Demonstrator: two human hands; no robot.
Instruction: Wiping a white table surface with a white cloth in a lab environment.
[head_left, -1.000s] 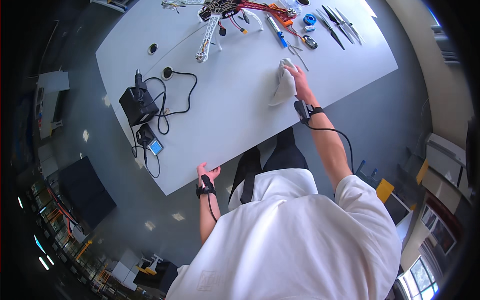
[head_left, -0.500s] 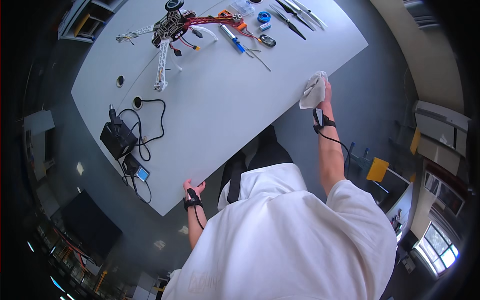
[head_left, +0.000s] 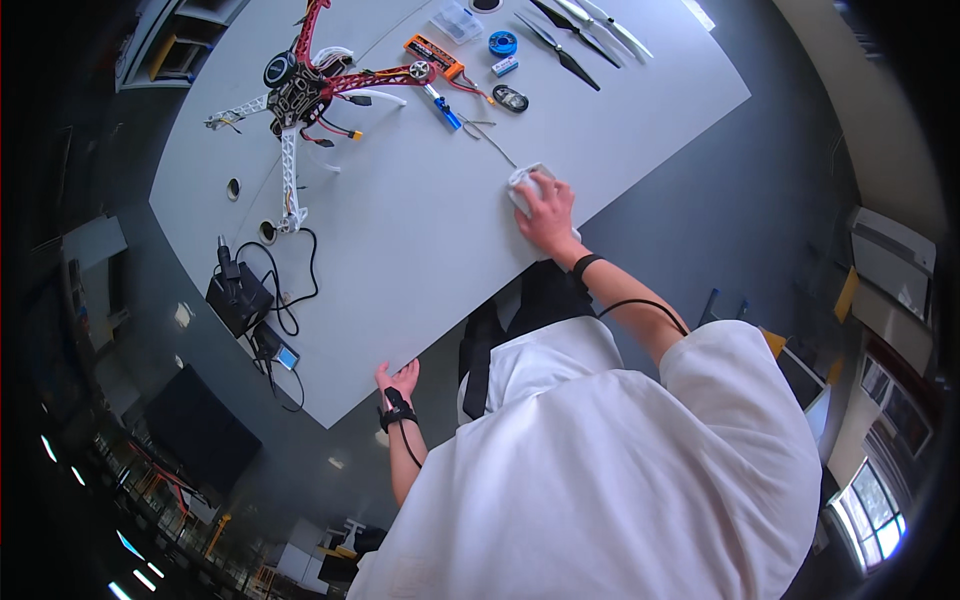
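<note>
My right hand [head_left: 550,210] is bent over a crumpled white cloth [head_left: 524,178] and presses it on the pale grey table [head_left: 420,250]. Part of the cloth lies hidden under the palm. Beside its far edge is the end of a thin metal rod, near some slim metal tools [head_left: 478,128] and a blue-handled tool [head_left: 446,112]. At the near left table edge rests my left hand [head_left: 399,381], empty, its fingers apart. A black strap circles each wrist.
A drone frame [head_left: 296,96] with red and white arms stands at the far left. Past the cloth lie an orange battery [head_left: 434,56], a blue roll [head_left: 503,43], a black coil [head_left: 511,98] and several propellers [head_left: 575,38]. A black corded device [head_left: 238,300] sits at the left edge.
My right hand has moved left from beyond the table's edge onto the tabletop, carrying the cloth. My left hand stays at the near edge. The whole view has shifted slightly.
</note>
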